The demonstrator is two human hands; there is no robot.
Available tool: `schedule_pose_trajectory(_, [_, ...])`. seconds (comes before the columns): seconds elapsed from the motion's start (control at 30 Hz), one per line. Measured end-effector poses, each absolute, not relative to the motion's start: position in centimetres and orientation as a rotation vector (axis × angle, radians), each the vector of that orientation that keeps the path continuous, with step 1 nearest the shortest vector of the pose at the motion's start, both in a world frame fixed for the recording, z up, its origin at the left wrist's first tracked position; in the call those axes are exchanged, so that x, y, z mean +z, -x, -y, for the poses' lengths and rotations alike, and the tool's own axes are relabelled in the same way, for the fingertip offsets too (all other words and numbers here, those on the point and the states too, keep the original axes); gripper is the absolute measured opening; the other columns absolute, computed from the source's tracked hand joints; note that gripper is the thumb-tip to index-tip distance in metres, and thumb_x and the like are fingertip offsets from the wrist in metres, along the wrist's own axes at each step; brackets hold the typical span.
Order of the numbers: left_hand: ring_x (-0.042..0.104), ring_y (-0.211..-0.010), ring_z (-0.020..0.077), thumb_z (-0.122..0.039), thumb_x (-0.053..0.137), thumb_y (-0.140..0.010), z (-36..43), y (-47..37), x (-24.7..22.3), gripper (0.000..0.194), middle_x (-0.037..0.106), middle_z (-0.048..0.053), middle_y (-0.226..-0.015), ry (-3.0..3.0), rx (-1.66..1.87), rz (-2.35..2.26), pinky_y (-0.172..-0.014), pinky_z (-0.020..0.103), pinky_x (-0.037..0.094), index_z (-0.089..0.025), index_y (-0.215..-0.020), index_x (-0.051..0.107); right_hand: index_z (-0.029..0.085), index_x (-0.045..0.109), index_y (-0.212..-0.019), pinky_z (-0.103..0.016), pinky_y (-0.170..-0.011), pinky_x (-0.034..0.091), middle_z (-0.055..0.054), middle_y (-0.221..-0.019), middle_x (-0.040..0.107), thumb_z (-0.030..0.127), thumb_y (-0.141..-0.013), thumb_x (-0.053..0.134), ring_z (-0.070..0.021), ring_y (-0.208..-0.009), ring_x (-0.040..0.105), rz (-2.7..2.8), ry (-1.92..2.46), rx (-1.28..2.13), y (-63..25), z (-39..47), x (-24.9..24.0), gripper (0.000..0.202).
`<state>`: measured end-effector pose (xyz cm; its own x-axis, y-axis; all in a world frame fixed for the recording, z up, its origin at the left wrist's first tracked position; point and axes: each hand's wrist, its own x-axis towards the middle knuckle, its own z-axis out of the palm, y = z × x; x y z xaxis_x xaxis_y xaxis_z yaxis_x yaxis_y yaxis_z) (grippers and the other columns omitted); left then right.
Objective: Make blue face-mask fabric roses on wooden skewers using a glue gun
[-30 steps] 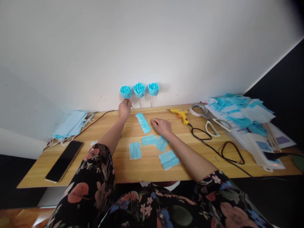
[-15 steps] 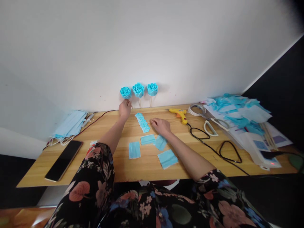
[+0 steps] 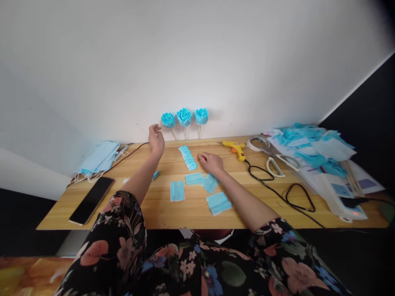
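Observation:
Three blue flowers on thin sticks lean against the wall: a left one (image 3: 168,119), a middle one (image 3: 184,117) and a right one (image 3: 201,116). My left hand (image 3: 156,137) is raised just left of the left flower, apart from it, its fingers loosely apart and empty. My right hand (image 3: 211,161) rests on the table with curled fingers, beside a pleated blue strip (image 3: 188,158); what its fingers hold, if anything, is hidden. Nearer me lie blue fabric pieces, among them a left square (image 3: 177,191) and a right rectangle (image 3: 219,203).
A yellow glue gun (image 3: 235,149) with a black cord, white-handled scissors (image 3: 275,167) and a cable coil (image 3: 258,143) lie right. Beyond are blue scraps (image 3: 311,142) and a power strip (image 3: 342,197). Masks (image 3: 100,156) and a phone (image 3: 91,200) lie left on the table (image 3: 160,213).
My left hand has let go of the left flower's stick and moved left, its fingers opening. My right hand stays beside the strip. The view has shifted slightly.

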<state>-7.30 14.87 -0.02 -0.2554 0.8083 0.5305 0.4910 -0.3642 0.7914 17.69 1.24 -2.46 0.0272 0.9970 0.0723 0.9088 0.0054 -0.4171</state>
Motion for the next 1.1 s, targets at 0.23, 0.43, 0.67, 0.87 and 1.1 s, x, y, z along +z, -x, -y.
schedule_pose_trajectory(0.23, [0.059, -0.122, 0.0289, -0.035, 0.081, -0.072, -15.5, 6.1, 2.2, 0.092, 0.051, 0.017, -0.146, -1.862, 1.622, -1.391, -0.095, 0.038, 0.052, -0.025, -0.151, 0.035, 0.032, 0.076, -0.108, -0.026, -0.07, 0.041, 0.0, -0.108, 0.08, 0.041, -0.101, 0.042, -0.0196, -0.094, 0.07, 1.939, 1.964, 0.363, -17.7, -1.2, -2.3, 0.035])
schedule_pose_trajectory(0.43, [0.059, -0.123, 0.0281, -0.025, 0.078, -0.069, -17.3, 5.9, 2.8, 0.093, 0.053, 0.016, -0.143, -1.858, 1.611, -1.421, -0.106, 0.043, 0.049, -0.024, -0.152, 0.036, 0.033, 0.076, -0.109, -0.026, -0.07, 0.041, 0.0, -0.107, 0.08, 0.042, -0.101, 0.042, -0.019, -0.094, 0.07, 1.932, 1.961, 0.368, -17.7, -1.2, -2.4, 0.036])
schedule_pose_trajectory(0.67, [0.062, -0.12, 0.027, -0.023, 0.071, -0.073, -16.5, 5.2, 3.5, 0.079, 0.058, 0.015, -0.137, -1.896, 1.585, -1.405, -0.105, 0.041, 0.05, -0.02, -0.146, 0.041, 0.032, 0.075, -0.106, -0.027, -0.07, 0.041, 0.0, -0.106, 0.08, 0.041, -0.1, 0.043, -0.0196, -0.094, 0.071, 1.935, 1.949, 0.359, -17.7, -1.4, -2.6, 0.034])
schedule_pose_trajectory(0.87, [0.065, -0.111, 0.0251, -0.02, 0.073, -0.074, -16.7, 5.0, 3.4, 0.079, 0.059, 0.015, -0.136, -1.855, 1.604, -1.434, -0.1, 0.04, 0.053, -0.021, -0.147, 0.041, 0.033, 0.075, -0.107, -0.026, -0.071, 0.042, 0.001, -0.109, 0.079, 0.042, -0.1, 0.043, -0.0194, -0.096, 0.071, 1.929, 1.953, 0.373, -17.8, -1.4, -2.6, 0.034])
schedule_pose_trajectory(1.1, [0.059, -0.124, 0.0296, -0.023, 0.078, -0.069, -16.1, 5.9, 3.3, 0.096, 0.052, 0.018, -0.146, -1.86, 1.53, -1.421, -0.107, 0.045, 0.049, -0.022, -0.153, 0.033, 0.032, 0.075, -0.106, -0.027, -0.071, 0.042, 0.001, -0.108, 0.08, 0.04, -0.1, 0.043, -0.0199, -0.097, 0.07, 1.925, 1.955, 0.391, -17.6, -1.3, -2.3, 0.033])
